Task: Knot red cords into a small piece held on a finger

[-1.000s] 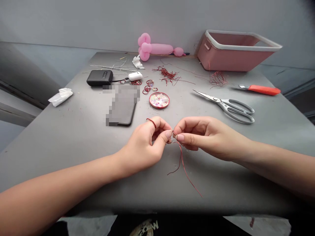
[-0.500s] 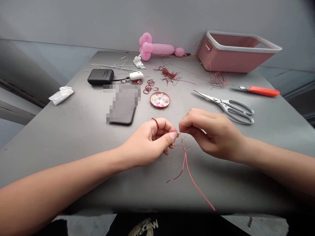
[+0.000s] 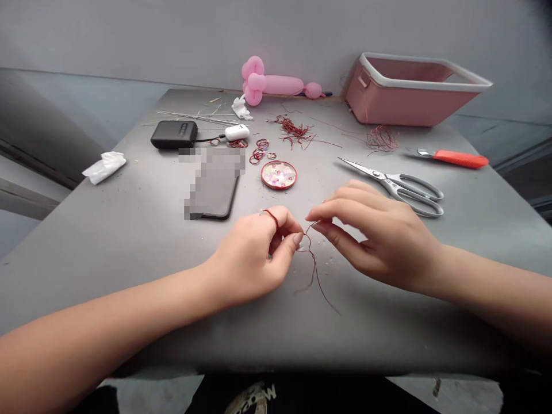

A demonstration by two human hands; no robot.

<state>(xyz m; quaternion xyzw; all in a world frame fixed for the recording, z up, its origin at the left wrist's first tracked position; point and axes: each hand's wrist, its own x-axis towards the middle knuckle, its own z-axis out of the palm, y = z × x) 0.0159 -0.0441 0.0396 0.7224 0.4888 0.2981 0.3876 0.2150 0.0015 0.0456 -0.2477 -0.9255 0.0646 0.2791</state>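
My left hand point(image 3: 267, 247) pinches a thin red cord point(image 3: 316, 269) between thumb and forefinger, and a dark red cord ring point(image 3: 272, 217) circles one of its fingers. The cord forms a small loop beside the fingertips, with loose ends hanging below. My right hand point(image 3: 371, 236) is closed on another end of the cord, thumb against fingers, with its other fingers stretched out. Just beyond the hands lies a round red-rimmed dish point(image 3: 279, 175) of pale beads. Several small cord rings point(image 3: 259, 152) rest behind it.
Grey-handled scissors point(image 3: 394, 184) and an orange utility knife point(image 3: 459, 158) lie to the right. Behind are a pink bin point(image 3: 401, 103), cut red cords point(image 3: 295, 129) and a pink balloon figure point(image 3: 280, 84). A phone point(image 3: 215, 190), black power bank point(image 3: 175, 134) and crumpled tissue point(image 3: 104, 167) lie left.
The fingers of my right hand have straightened and lifted a little, still pinching the cord. The hanging cord ends have swung and now look shorter. My left hand has shifted slightly left.
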